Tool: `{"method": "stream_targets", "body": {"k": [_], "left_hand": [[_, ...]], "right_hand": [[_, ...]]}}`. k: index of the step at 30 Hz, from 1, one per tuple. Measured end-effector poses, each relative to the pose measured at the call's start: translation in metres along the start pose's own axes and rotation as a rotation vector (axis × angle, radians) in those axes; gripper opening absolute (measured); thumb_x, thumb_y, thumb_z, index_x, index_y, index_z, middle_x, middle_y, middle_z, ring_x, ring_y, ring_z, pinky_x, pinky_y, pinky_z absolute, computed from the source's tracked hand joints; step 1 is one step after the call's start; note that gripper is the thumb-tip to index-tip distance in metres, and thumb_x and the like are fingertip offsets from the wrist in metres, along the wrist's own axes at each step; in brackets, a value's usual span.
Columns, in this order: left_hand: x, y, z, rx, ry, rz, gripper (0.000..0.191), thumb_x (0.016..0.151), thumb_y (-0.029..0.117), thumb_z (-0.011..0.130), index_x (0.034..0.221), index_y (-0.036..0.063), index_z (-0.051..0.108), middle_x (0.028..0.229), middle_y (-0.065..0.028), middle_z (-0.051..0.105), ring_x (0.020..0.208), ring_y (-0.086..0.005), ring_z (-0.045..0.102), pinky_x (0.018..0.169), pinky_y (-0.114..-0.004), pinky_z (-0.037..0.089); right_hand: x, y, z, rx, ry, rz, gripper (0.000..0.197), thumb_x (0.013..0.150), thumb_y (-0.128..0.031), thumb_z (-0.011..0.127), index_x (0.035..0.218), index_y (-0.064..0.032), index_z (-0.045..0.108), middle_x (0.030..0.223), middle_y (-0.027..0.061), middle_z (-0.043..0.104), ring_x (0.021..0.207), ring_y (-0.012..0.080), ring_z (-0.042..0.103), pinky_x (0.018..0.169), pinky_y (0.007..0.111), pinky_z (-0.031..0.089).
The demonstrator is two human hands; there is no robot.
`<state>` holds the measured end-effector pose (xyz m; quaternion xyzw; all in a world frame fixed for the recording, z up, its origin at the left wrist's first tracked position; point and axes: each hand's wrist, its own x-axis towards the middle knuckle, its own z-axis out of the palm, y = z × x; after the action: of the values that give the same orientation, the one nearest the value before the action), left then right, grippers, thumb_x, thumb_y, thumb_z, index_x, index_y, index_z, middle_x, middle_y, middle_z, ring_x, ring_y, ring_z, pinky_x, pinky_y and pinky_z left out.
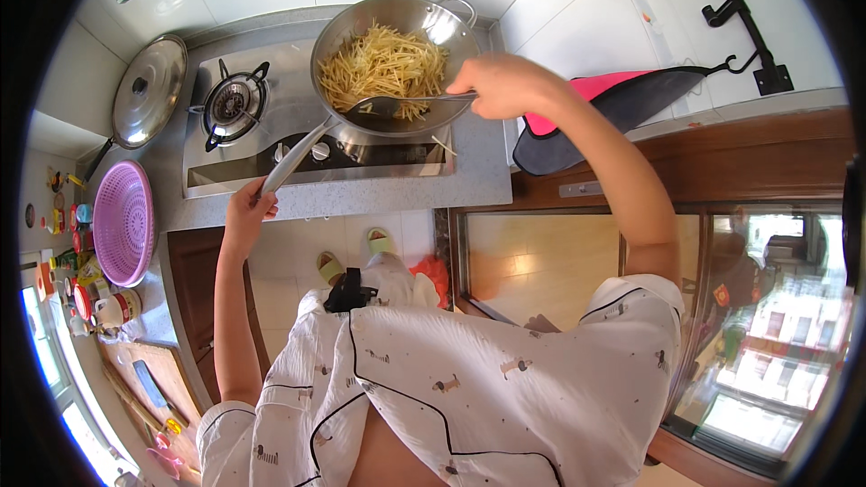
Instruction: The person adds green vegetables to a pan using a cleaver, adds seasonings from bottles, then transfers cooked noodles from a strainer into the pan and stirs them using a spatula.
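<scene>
A stainless steel wok [398, 123] rests over the right burner of the gas hob [298, 61]. Heaped in it are pale yellow shredded strips [389, 64], which look like potato. My left hand [249, 206] grips the end of the wok's long metal handle [298, 157], near the counter's front edge. Above the wok's right rim, my right hand [500, 84] is closed around the handle of a metal spatula [380, 105]. The spatula's head lies among the strips near the front of the wok. The right burner is hidden beneath the wok.
Left of the bare burner [233, 105], a metal lid [150, 91] leans against the wall. A purple colander [124, 223], jars [118, 308] and a cleaver [150, 382] on a cutting board [125, 358] line the left counter. Pink-and-grey mitts [595, 108] hang right.
</scene>
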<state>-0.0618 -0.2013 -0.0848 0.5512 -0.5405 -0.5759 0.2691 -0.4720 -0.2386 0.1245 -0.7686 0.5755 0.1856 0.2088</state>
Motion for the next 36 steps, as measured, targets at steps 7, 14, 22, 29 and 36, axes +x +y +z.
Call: {"method": "stream_targets", "body": {"k": [7, 14, 22, 29, 36], "left_hand": [[0.002, 0.003, 0.006, 0.004, 0.039, -0.011, 0.032, 0.093, 0.008, 0.056, 0.124, -0.0012, 0.058, 0.082, -0.0025, 0.062, 0.070, -0.0088, 0.059, 0.067, -0.023, 0.051], [0.003, 0.000, 0.004, 0.011, 0.044, -0.015, 0.032, 0.092, 0.007, 0.056, 0.123, -0.0005, 0.059, 0.081, -0.0023, 0.062, 0.070, -0.0088, 0.059, 0.066, -0.023, 0.052], [0.004, -0.005, 0.004, -0.002, 0.051, 0.011, 0.031, 0.092, 0.007, 0.057, 0.123, -0.0002, 0.059, 0.082, -0.0021, 0.062, 0.070, -0.0086, 0.060, 0.066, -0.023, 0.052], [0.002, -0.003, 0.003, -0.014, 0.017, 0.047, 0.033, 0.093, 0.006, 0.056, 0.125, -0.0009, 0.058, 0.082, -0.0022, 0.062, 0.070, -0.0081, 0.059, 0.064, -0.022, 0.051], [0.003, -0.008, -0.001, -0.055, 0.015, 0.067, 0.031, 0.091, 0.007, 0.058, 0.122, -0.0010, 0.060, 0.079, -0.0013, 0.061, 0.068, -0.0080, 0.058, 0.063, -0.023, 0.050]], "right_hand": [[0.007, -0.005, -0.015, -0.122, -0.076, -0.146, 0.014, 0.069, 0.001, 0.056, 0.080, 0.0044, 0.063, 0.067, 0.0220, 0.060, 0.068, 0.0370, 0.060, 0.062, 0.047, 0.044], [0.059, -0.022, -0.003, 0.004, 0.028, -0.028, 0.008, 0.072, 0.000, 0.053, 0.073, 0.0022, 0.060, 0.056, 0.0153, 0.058, 0.048, 0.0281, 0.055, 0.046, 0.042, 0.041], [0.070, -0.012, -0.020, 0.310, -0.035, 0.164, 0.016, 0.084, -0.012, 0.060, 0.086, 0.0030, 0.066, 0.057, 0.0102, 0.059, 0.040, 0.0137, 0.049, 0.036, 0.031, 0.035], [0.038, -0.068, -0.042, 0.000, -0.100, 0.105, 0.013, 0.082, -0.008, 0.058, 0.083, 0.0014, 0.067, 0.060, 0.0102, 0.062, 0.042, 0.0146, 0.052, 0.039, 0.033, 0.039], [0.117, -0.024, -0.024, 0.496, 0.070, 0.261, 0.015, 0.078, -0.002, 0.053, 0.068, 0.0058, 0.062, 0.067, 0.0161, 0.066, 0.043, 0.0134, 0.053, 0.036, 0.030, 0.039]]}}
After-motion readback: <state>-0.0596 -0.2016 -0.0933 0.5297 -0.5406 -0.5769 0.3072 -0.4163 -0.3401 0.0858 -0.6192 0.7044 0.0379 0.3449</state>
